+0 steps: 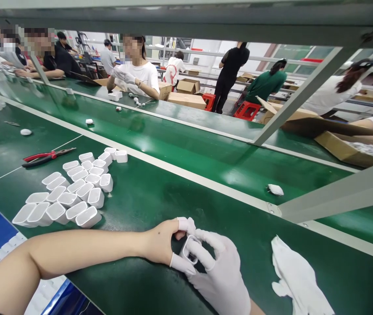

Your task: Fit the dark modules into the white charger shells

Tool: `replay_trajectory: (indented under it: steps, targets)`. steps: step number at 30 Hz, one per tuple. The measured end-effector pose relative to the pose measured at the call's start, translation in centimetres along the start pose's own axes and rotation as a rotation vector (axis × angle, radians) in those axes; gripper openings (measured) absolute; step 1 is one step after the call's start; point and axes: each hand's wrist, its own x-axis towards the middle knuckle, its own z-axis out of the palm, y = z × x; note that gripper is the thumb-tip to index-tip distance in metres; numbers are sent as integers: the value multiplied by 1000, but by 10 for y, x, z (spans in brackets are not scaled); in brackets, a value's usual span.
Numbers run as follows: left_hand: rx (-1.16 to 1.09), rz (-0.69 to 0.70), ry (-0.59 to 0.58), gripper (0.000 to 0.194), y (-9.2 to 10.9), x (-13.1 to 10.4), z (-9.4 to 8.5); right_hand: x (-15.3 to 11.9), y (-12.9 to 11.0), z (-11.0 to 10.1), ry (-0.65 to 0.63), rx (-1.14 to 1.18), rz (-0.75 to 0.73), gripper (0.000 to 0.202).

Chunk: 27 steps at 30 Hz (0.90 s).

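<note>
Between my two hands, low in the middle of the head view, is a small white plastic case (pixel 185 251) with a dark part inside its open top. My left hand (pixel 165 243), with white finger cots on thumb and finger, grips the case from the left. My right hand (pixel 221 267), in a white glove, is at its right side, one finger reaching into the opening and the others curled round the rim. To the left, several like open white cases (pixel 75 188) stand grouped on the green table (pixel 147 197).
Red-handled pliers (pixel 48 156) lie behind the cases. A loose white glove (pixel 298 275) rests at the right. Beyond a pale rail runs a green belt (pixel 180 148) with small white parts (pixel 276 190). A metal post (pixel 334 197) stands at right. Co-workers sit and stand across the line.
</note>
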Motion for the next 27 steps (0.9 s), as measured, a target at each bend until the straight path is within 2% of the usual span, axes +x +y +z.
replay_trajectory:
  steps: [1, 6, 10, 14, 19, 21, 24, 27]
  targets:
    - [11, 5, -5, 52, -1, 0, 0, 0, 0, 0, -19, -6, -3, 0]
    - [36, 33, -25, 51, -4, -1, 2, -2, -2, 0, -70, -84, -21, 12]
    - [-3, -2, -17, 57, -2, -1, 3, -4, 0, 3, 25, 61, 43, 9]
    - [-71, -40, -12, 57, 0, 0, 4, -5, 2, 0, 56, 144, 97, 28]
    - [-19, -45, 2, 54, -2, -1, 3, -2, 1, -5, -29, 38, 48, 11]
    - [28, -48, 6, 50, -2, -1, 3, 0, 1, -4, -53, 32, 44, 13]
    - [100, -84, 20, 40, -2, 1, 4, -1, 3, 1, -56, 124, 134, 19]
    - [138, -85, 39, 37, 0, -1, 7, -3, 5, 1, -53, 297, 340, 16]
